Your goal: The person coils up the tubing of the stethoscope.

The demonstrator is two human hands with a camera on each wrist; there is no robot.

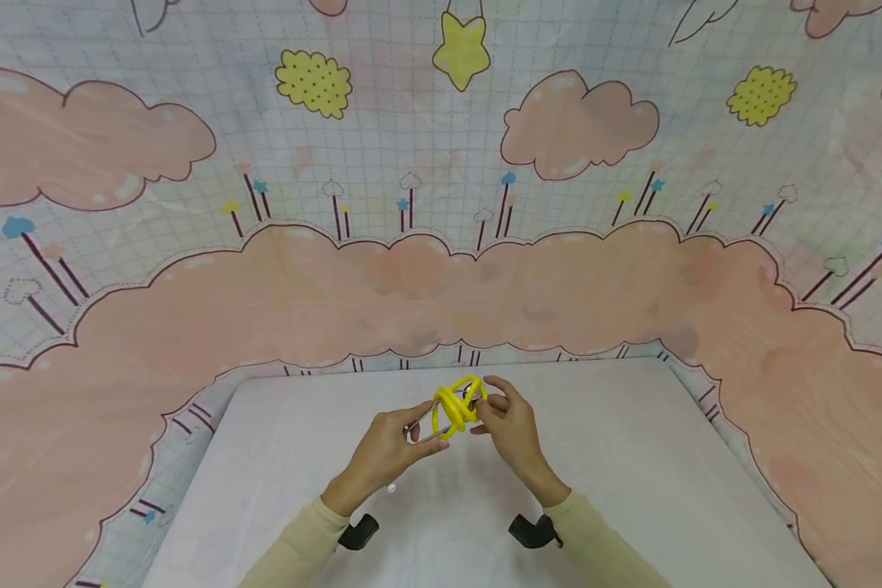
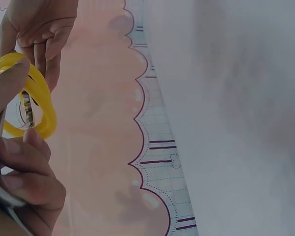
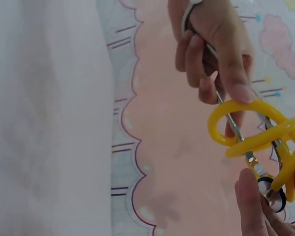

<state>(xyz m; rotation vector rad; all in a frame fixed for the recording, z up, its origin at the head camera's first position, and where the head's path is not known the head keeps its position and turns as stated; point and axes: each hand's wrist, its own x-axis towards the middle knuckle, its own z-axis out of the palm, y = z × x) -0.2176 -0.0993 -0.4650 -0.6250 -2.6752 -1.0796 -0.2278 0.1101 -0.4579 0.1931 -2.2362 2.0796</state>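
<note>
A glossy yellow tube [image 1: 452, 408], rubbery in look, is wound in several loops around thin metal rods [image 3: 231, 123]. My left hand [image 1: 385, 445] holds the near end of the rods, with its thumb on the yellow loops in the left wrist view. Curled fingers of that left hand [image 2: 27, 182] sit below the loops. At the other end, my right hand [image 1: 512, 420] pinches the bundle between thumb and fingers. A small silver part with a black ring [image 3: 273, 194] shows beside the right fingers. What kind of object the rods belong to cannot be told.
Below the hands is a white table [image 1: 323, 408]. A patterned cloth with a pink cloud band [image 1: 478, 298] hangs behind it and along its sides. Black pieces [image 1: 358, 532] sit by both wrists. A small white round thing [image 1: 392, 488] shows near the left wrist.
</note>
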